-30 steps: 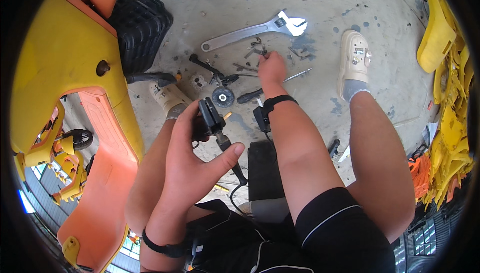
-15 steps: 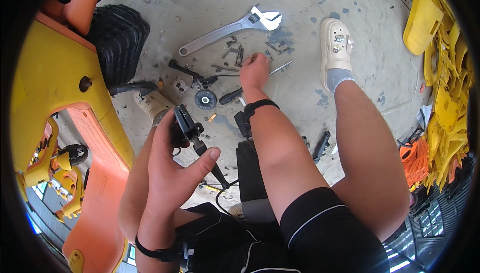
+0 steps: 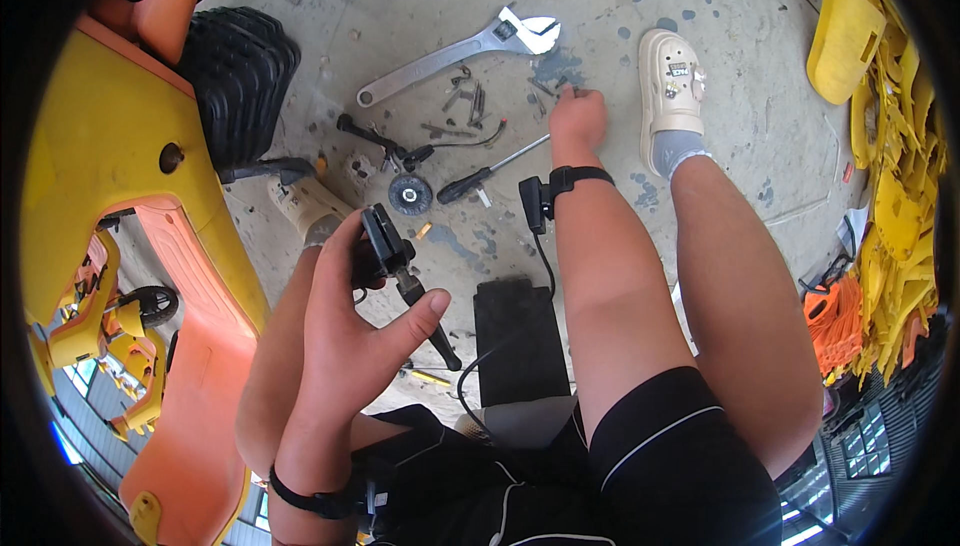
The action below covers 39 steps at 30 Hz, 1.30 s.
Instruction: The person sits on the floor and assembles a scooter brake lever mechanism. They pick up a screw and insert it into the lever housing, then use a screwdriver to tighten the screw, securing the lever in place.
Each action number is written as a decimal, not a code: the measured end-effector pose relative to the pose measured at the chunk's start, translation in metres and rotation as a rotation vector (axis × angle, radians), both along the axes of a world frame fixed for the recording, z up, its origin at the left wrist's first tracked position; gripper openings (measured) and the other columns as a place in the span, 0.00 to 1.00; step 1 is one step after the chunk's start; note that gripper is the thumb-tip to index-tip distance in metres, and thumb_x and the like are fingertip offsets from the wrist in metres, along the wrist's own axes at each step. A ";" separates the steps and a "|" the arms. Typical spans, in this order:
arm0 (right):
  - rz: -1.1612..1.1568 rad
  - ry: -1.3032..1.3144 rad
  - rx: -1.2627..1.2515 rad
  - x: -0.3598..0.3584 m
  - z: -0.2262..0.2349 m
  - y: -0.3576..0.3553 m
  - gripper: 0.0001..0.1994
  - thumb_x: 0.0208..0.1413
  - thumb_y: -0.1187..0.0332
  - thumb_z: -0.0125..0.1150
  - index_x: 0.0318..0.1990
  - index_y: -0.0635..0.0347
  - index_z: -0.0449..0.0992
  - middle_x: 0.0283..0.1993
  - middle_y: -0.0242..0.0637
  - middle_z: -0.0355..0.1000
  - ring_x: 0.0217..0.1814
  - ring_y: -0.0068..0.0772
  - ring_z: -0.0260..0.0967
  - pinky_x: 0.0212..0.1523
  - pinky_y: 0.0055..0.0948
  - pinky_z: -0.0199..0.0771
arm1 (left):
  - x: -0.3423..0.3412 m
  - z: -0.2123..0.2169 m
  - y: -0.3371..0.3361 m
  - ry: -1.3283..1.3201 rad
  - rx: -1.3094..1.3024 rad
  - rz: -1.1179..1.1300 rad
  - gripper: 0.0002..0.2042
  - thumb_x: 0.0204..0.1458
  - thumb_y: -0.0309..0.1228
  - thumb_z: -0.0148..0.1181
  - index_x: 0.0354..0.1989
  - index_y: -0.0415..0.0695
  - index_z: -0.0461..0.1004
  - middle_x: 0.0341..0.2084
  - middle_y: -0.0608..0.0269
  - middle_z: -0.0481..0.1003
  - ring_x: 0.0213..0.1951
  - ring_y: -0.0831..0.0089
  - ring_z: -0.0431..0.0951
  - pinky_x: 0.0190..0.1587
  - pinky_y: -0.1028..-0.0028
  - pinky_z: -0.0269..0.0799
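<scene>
Left hand (image 3: pixel 345 331): fingers clamped round a black power tool (image 3: pixel 385 251), held above the concrete floor (image 3: pixel 400 6)
Right hand (image 3: pixel 577 121): fingertips pinched together on small screws (image 3: pixel 470 104) near the adjustable wrench (image 3: pixel 455 51)
Risk: eyes on the screws, the tool could slip and drop

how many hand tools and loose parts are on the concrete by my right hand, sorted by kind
adjustable wrench: 1
screwdriver: 1
round wire wheel: 1
black handled tool: 1
total: 4, plus a scatter of small screws too tiny to count. The right hand reaches the floor there; the left hand holds a black part.
</scene>
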State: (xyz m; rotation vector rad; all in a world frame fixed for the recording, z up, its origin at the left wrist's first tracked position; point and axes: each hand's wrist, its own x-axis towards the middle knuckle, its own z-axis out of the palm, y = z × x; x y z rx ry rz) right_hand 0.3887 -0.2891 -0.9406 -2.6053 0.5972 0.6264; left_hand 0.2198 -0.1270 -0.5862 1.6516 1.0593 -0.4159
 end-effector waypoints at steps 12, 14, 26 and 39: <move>0.024 -0.110 0.119 -0.056 -0.027 0.002 0.11 0.59 0.60 0.64 0.43 0.56 0.78 0.44 0.41 0.77 0.50 0.47 0.74 0.50 0.46 0.72 | -0.003 -0.007 -0.012 -0.034 0.103 -0.079 0.43 0.43 0.37 0.79 0.66 0.36 0.62 0.48 0.55 0.71 0.48 0.68 0.73 0.52 0.69 0.70; 0.042 -0.164 0.108 -0.056 -0.025 0.001 0.12 0.59 0.60 0.65 0.44 0.57 0.77 0.44 0.41 0.76 0.51 0.47 0.73 0.51 0.47 0.71 | -0.003 -0.007 -0.013 -0.037 0.107 -0.077 0.42 0.44 0.37 0.79 0.66 0.36 0.62 0.48 0.55 0.71 0.49 0.68 0.73 0.52 0.69 0.71; 0.330 -0.048 0.058 -0.014 -0.001 0.028 0.12 0.57 0.61 0.67 0.44 0.56 0.78 0.48 0.40 0.76 0.53 0.47 0.73 0.53 0.45 0.72 | -0.003 -0.008 -0.009 -0.032 0.115 -0.074 0.42 0.44 0.37 0.79 0.66 0.36 0.62 0.49 0.55 0.72 0.49 0.66 0.74 0.53 0.68 0.72; 0.283 -0.136 0.117 -0.052 -0.008 0.047 0.11 0.58 0.62 0.61 0.42 0.58 0.78 0.46 0.44 0.75 0.49 0.51 0.73 0.49 0.48 0.74 | -0.010 -0.010 -0.004 -0.036 0.123 -0.118 0.42 0.44 0.37 0.79 0.65 0.37 0.62 0.48 0.56 0.71 0.47 0.65 0.73 0.51 0.67 0.72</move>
